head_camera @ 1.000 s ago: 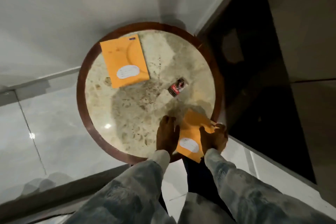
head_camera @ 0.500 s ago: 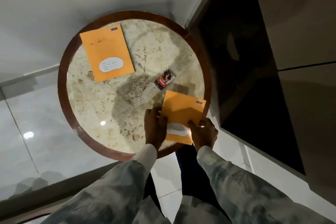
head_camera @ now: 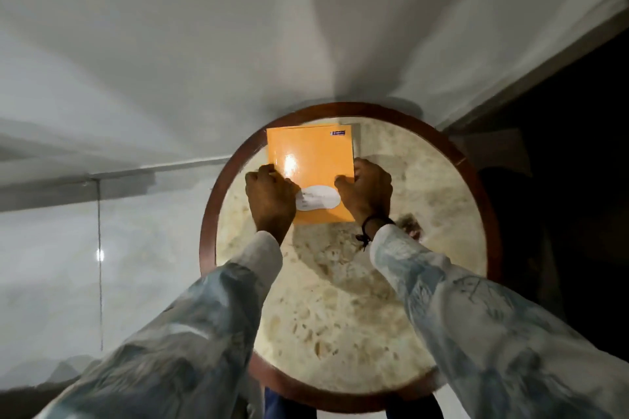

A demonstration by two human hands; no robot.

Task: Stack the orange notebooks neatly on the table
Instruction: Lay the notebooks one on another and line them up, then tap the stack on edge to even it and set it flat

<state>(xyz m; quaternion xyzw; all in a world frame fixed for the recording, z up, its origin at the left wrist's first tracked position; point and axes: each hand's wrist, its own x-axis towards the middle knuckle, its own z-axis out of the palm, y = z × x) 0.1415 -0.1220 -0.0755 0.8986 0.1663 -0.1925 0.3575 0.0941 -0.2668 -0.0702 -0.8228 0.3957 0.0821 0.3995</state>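
— Far left?
— Pale glossy floor (head_camera: 85,282), well apart from the grip, with a bright glint on it.

— Next over?
— Left hand (head_camera: 270,196), knuckles up, curled over the left edge of the orange notebook (head_camera: 311,173). Thumb across the cover beside the white oval label (head_camera: 318,202). Gripping that edge, not spread wide. Pale patterned sleeve (head_camera: 211,309) trailing back toward the camera.

— Between the two hands?
— Orange notebook, flat on the round table (head_camera: 340,299), at its far left part, close to the dark wooden rim (head_camera: 207,231). Glossy cover, a light spot just beyond the left thumb, a small printed mark at the far right corner. Whether a second notebook lies underneath — cannot tell; only one cover visible.

— And right of it?
— Right hand (head_camera: 369,192), clamped on the notebook's right edge, fingers curled over the side, thumb on the cover. Dark cord bracelet (head_camera: 372,226) at the wrist. Just right of that wrist, a small dark object (head_camera: 410,226) on the marble, mostly hidden and blurred.

— Beyond?
— Bare mottled marble, then the rim, then a dark surface (head_camera: 561,163) past the table.
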